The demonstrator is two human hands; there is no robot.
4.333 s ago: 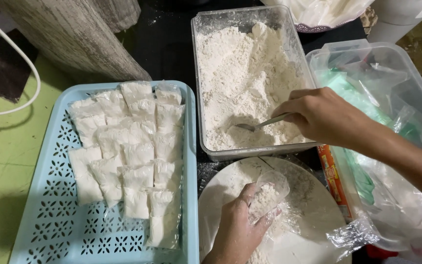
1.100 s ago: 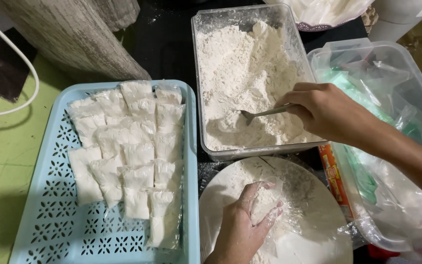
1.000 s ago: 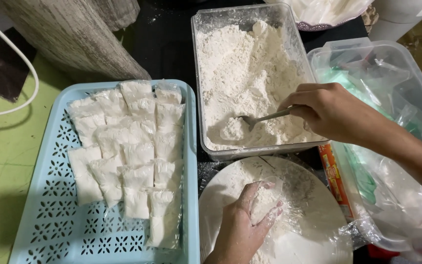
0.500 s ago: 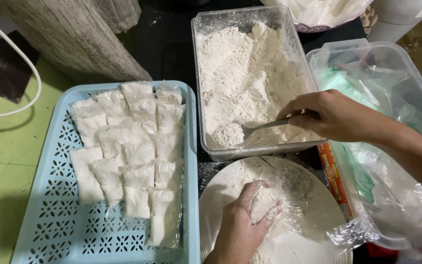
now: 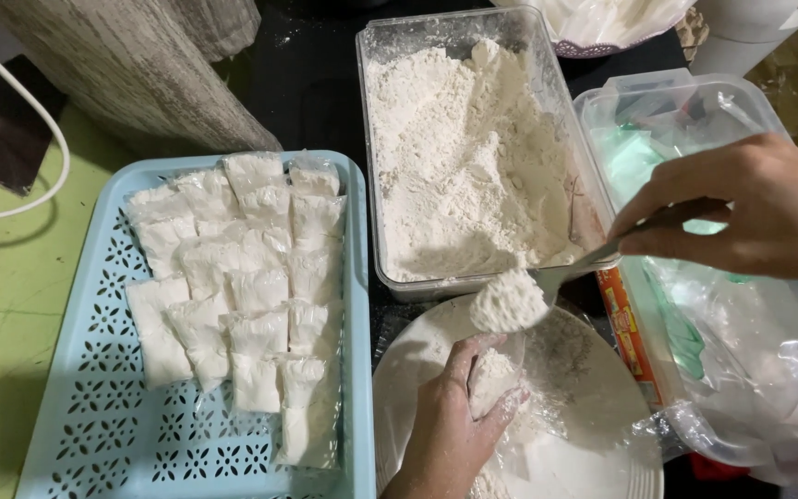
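My right hand [image 5: 750, 208] grips a metal spoon [image 5: 547, 282] heaped with white flour, held just over the near rim of the clear flour tub [image 5: 376, 166]. Below it my left hand [image 5: 454, 420] holds a small clear plastic bag [image 5: 496, 374] open over a white plate [image 5: 602, 407]; the bag has some flour in it. The spoonful hangs right above the bag's mouth. Several filled flour packets [image 5: 233, 286] lie in rows in a light blue perforated tray [image 5: 85, 407] on the left.
A clear lidded box [image 5: 695, 102] with green items and loose plastic bags sits at the right. A grey cloth-covered shape [image 5: 131, 69] stands at the back left, with a white cable [image 5: 43, 166] on the green surface [image 5: 2, 305].
My right hand scooped flour in the tub, then lifted the loaded spoon out toward me, over the bag. My left hand kept the bag on the plate.
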